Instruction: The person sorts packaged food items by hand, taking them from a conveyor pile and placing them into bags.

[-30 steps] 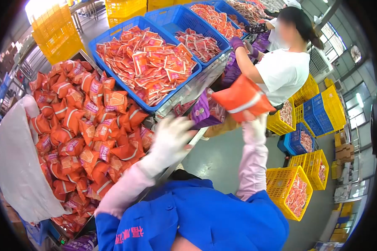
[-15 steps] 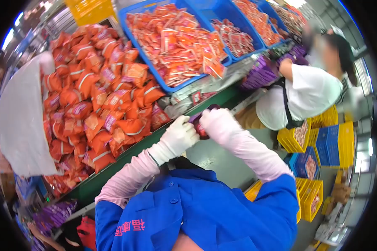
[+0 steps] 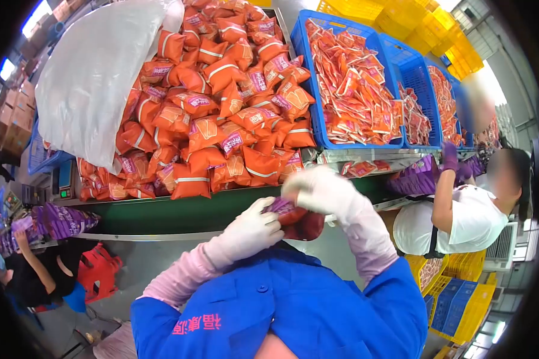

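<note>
In front of my chest is a purple and dark red plastic bag (image 3: pixel 305 227), tilted, with an orange-red part near its top. My left hand (image 3: pixel 254 230), in a white glove, is closed on the bag's left edge. My right hand (image 3: pixel 324 190), also gloved, is over the bag's upper right side; its fingers are bent down and blurred, so what they hold is hidden. Just beyond my hands lies a big heap of puffed orange snack bags (image 3: pixel 221 128) with white bands. Flat orange packets (image 3: pixel 353 90) fill a blue crate (image 3: pixel 314 116) at the right.
A green conveyor belt (image 3: pixel 161 218) runs between me and the heap. Whitish plastic sheeting (image 3: pixel 96 78) covers the heap's left side. More blue crates (image 3: pixel 410 66) stand right. A co-worker in a white top (image 3: pixel 461 221) handles purple bags (image 3: pixel 413 175); another person sits left by a red stool (image 3: pixel 99 269).
The view has turned, so the heap and crates now lie straight ahead. My right hand has shifted up over the bag's top, while my left hand keeps its hold. The bag shows more fully.
</note>
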A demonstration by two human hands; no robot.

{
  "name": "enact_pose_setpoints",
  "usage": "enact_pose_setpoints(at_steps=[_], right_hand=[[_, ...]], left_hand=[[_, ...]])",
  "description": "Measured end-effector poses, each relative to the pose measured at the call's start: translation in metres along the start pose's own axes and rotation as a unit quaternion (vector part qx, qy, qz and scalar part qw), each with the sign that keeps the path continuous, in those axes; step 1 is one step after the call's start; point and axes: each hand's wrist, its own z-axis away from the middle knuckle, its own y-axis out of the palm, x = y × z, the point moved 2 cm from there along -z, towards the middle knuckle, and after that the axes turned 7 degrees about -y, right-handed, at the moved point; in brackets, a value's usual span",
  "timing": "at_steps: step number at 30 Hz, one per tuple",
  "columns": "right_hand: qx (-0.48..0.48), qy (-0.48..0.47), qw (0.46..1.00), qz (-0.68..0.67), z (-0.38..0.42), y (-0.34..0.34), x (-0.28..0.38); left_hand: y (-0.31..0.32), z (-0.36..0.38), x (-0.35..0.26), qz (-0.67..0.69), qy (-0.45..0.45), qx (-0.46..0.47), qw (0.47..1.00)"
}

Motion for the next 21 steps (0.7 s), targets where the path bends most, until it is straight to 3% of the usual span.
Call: enact_pose_setpoints(at_steps=[1,2,4,5,6,8,11,14,15,17,21], right_hand=[[-0.120,0.012,0.993,-0.021,-0.015,-0.004,-0.016],[-0.128,0.032,0.990,0.051,-0.036,-0.006,-0.032],[-0.097,0.062,0.980,0.161,-0.087,0.031,-0.102],[-0.008,0.154,0.977,0.149,-0.107,0.048,-0.112],[0.068,0.186,0.963,0.183,-0.130,0.091,-0.152],[-0.020,0.188,0.967,0.171,-0.148,0.119,-0.170],[-0.072,0.159,0.975,0.141,-0.109,0.092,-0.134],[-0.199,0.147,0.966,0.070,-0.035,0.056,-0.110],[-0.244,0.105,0.963,0.049,-0.005,0.052,-0.116],[-0.274,0.158,0.942,-0.115,0.049,0.047,-0.114],[-0.284,0.225,0.932,-0.031,0.110,0.108,-0.153]], left_hand=[[-0.007,0.009,0.001,-0.003,-0.009,-0.007,1.000],[-0.014,0.014,0.002,-0.005,-0.010,-0.015,1.000],[-0.024,0.022,0.005,0.005,-0.039,0.001,0.999],[-0.027,0.025,0.008,-0.016,-0.059,0.012,0.998],[-0.025,0.032,0.012,-0.011,-0.077,0.005,0.997],[-0.035,0.038,0.013,0.001,-0.121,-0.001,0.993],[-0.047,0.042,0.016,0.001,-0.160,0.046,0.986],[-0.056,0.026,0.014,0.038,-0.168,0.017,0.985],[-0.061,0.016,0.013,0.032,-0.159,0.020,0.987],[-0.058,-0.002,0.010,0.046,-0.151,-0.005,0.987],[-0.043,-0.035,-0.001,0.084,-0.089,-0.016,0.992]])
